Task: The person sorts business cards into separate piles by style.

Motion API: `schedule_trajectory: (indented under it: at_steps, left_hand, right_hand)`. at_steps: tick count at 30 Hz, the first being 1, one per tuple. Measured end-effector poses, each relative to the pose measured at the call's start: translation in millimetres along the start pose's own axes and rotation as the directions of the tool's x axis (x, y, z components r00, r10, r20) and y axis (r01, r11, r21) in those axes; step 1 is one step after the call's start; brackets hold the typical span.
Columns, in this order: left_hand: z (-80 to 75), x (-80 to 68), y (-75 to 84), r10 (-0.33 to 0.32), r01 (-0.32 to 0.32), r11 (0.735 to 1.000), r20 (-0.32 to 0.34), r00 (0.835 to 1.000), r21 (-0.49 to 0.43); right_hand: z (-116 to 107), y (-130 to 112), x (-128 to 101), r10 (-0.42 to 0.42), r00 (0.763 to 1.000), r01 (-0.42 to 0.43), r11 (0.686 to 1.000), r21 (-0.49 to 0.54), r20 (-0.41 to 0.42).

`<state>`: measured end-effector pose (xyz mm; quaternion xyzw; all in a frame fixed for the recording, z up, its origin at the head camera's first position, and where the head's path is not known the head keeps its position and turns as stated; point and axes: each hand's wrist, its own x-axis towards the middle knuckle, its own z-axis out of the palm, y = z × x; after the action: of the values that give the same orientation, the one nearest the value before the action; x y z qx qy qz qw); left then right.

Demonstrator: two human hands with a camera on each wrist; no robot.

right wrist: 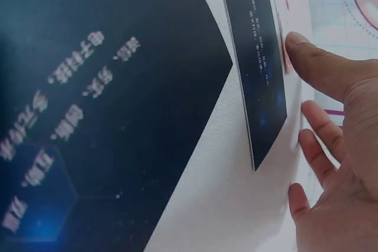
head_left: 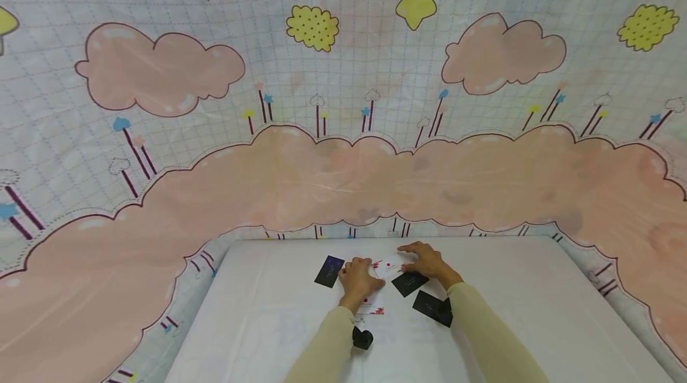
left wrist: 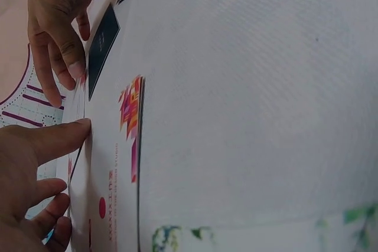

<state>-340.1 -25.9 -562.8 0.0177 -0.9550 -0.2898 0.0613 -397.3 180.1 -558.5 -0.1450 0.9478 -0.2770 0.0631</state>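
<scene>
Between the left hand and the right hand lies a white card, both hands' loosely extended fingers resting on its edges without gripping it. Dark cards lie spread just beside either hand, so the sorting looks only partly done, with several cards left scattered.
</scene>
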Motion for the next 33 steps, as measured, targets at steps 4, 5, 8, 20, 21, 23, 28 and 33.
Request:
schedule_trajectory:
  at_steps: [4, 5, 8, 20, 21, 23, 28, 33]
  left_hand:
    - [3.0, -2.4, -0.8, -0.004, 0.004, 1.0, -0.007, 1.0, 0.007]
    - [3.5, -2.6, -1.3, -0.004, 0.004, 1.0, -0.007, 1.0, 0.003]
    - [4.1, -4.0, -2.3, -0.006, 0.006, 1.0, -0.007, 1.0, -0.005]
    - [2.6, -6.0, -2.7, 0.001, -0.001, 1.0, -0.002, 1.0, -0.01]
    - [2.6, -5.1, -2.6, 0.0, 0.0, 1.0, 0.002, 1.0, -0.009]
    - [3.3, -2.7, -2.8, -0.001, 0.001, 1.0, 0.007, 1.0, -0.005]
    - [3.4, 2.0, -1.8, 0.006, -0.005, 0.999, 0.018, 1.0, -0.032]
    - [1.8, 5.9, -0.4, 0.034, -0.033, 0.996, 0.013, 0.999, -0.079]
  right_hand:
    - [2, -1, -2, -0.001, 1.0, 0.001, 1.0, 0.003, -0.008]
    - [2, -2, -3, -0.004, 1.0, 0.003, 1.0, -0.006, -0.011]
    - [3, -4, -4, -0.001, 1.0, 0.001, 1.0, -0.024, -0.015]
    - [7, -8, -6, 0.018, 1.0, -0.019, 0.997, -0.074, -0.01]
    - [7, -8, -5, 0.021, 1.0, -0.022, 0.997, -0.078, -0.008]
    - [7, -7, -3, 0.024, 1.0, -0.025, 0.996, -0.086, -0.005]
    - [8, -5, 1, 0.032, 0.999, -0.032, 0.993, -0.117, 0.005]
    - [6, -7, 3, 0.016, 1.0, -0.014, 0.992, -0.122, 0.013]
